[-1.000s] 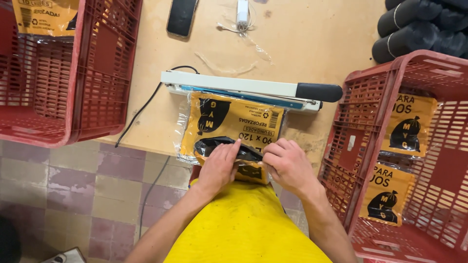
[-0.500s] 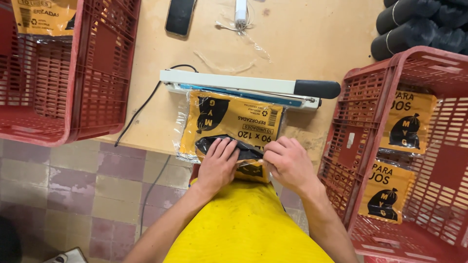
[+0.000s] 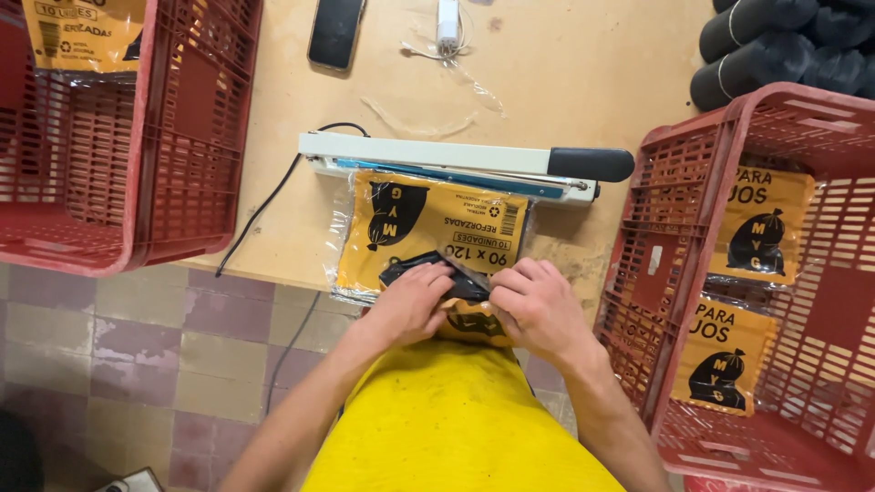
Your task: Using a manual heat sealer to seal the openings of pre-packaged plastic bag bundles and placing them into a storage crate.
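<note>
A clear plastic packet with a yellow printed label (image 3: 428,223) lies on the wooden table, its far end under the raised arm of a white heat sealer (image 3: 447,159) with a black handle. Black folded bags show inside the packet's near end (image 3: 410,271). My left hand (image 3: 408,305) presses flat on the near end of the packet. My right hand (image 3: 538,305) rests on the packet's near right corner, fingers curled on its edge. Both hands touch each other over the black bags.
A red crate (image 3: 196,137) at the left holds one yellow packet. A red crate (image 3: 656,264) at the right holds two yellow packets. Black rolls (image 3: 775,46) lie at the far right. A phone (image 3: 335,32) and a charger lie at the back. The sealer's cord (image 3: 264,205) runs off the table edge.
My hands have shifted closer together on the packet's near end, and the packet has slid slightly toward the sealer. The sealer arm stays as it was.
</note>
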